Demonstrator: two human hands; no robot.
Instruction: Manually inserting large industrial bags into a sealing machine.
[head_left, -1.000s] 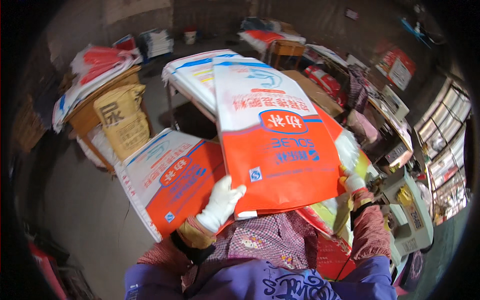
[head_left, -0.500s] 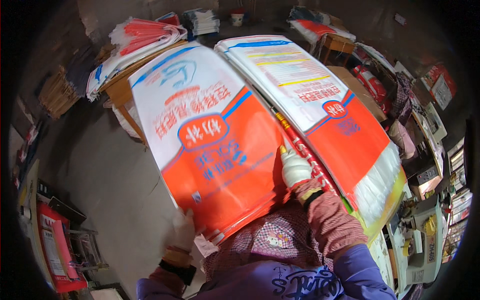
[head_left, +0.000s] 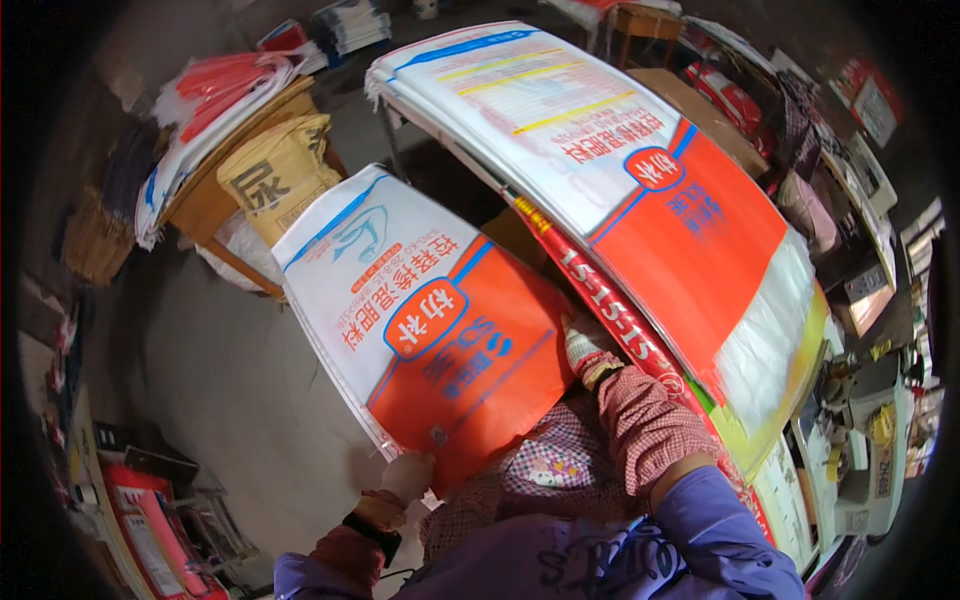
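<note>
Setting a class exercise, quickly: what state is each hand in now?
Left hand: closed on a corner of the sack.
Right hand: at its right edge; grip cannot be told, fingers partly hidden.

Right hand [head_left: 590, 357] partly hidden at bag [head_left: 428, 325]; bucket [head_left: 426, 9] cut off by top edge.

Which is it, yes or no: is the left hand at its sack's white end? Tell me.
No, the left hand is at the near, red end of the red-and-white sack.
</note>
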